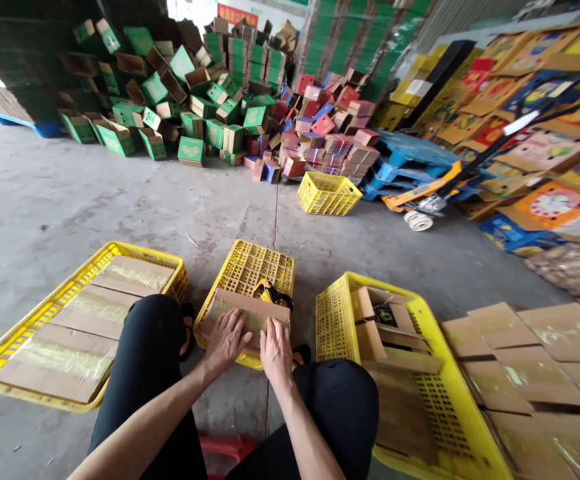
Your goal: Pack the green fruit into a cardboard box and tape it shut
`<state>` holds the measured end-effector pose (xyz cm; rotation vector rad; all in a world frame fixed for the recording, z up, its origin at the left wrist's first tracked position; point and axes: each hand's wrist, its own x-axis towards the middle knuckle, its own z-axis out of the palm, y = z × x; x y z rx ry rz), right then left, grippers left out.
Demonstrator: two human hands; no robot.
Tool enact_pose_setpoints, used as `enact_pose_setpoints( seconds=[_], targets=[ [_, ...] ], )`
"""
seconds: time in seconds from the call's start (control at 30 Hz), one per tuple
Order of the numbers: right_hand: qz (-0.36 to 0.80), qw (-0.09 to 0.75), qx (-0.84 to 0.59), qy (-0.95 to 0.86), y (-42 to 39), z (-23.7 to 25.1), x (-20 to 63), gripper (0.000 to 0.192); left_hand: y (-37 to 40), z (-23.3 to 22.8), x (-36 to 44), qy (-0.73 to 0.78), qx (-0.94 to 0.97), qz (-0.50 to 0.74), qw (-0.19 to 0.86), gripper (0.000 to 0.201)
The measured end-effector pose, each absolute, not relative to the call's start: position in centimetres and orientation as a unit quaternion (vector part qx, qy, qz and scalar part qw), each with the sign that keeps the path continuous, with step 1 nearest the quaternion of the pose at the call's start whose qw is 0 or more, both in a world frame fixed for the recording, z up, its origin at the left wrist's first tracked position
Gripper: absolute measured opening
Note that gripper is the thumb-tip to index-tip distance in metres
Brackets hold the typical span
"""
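Between my knees, a cardboard box with tape along its top lies on an upturned yellow crate. My left hand rests flat on the left part of the box, fingers stretched out. On its right part lies my right hand, its fingers extended and the palm down. Just beyond the box, a yellow and black tape dispenser sits on the crate, close to the box's far edge. Neither hand is wrapped around anything.
To the left, a yellow crate holds taped boxes. At right stand another yellow crate with open boxes and a group of taped boxes. Farther off are a small yellow crate, a pallet jack and piled cartons.
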<state>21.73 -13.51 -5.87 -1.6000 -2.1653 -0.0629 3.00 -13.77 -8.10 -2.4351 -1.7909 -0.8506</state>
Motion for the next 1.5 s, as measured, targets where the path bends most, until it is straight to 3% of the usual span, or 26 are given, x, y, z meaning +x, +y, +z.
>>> enact_pose_setpoints(
  seconds=[0.3,0.5,0.87,1.23,1.5],
  targets=[
    [-0.019,0.227,-0.586,-0.778,-13.4,-5.9,21.5,0.045,-13.0,-8.0,-1.4,-0.642,-0.72,-0.259,0.035,0.059],
    [-0.013,0.185,-0.611,-0.77,-14.3,-5.1,20.7,0.044,-13.5,-8.8,-1.0,-0.644,-0.722,-0.252,0.026,0.065],
    [0.025,0.178,-0.527,-0.83,-15.7,-4.3,17.8,0.044,-14.7,-9.0,0.1,-0.593,-0.764,-0.254,0.025,0.054],
    [-0.033,0.188,-0.627,-0.755,-14.5,-4.6,22.7,0.037,-14.4,-8.7,0.6,-0.576,-0.779,-0.247,0.023,0.054],
    [-0.043,0.201,-0.609,-0.766,-14.7,-6.0,25.7,0.052,-14.3,-8.9,0.8,-0.58,-0.77,-0.267,0.004,0.054]
  ],
)
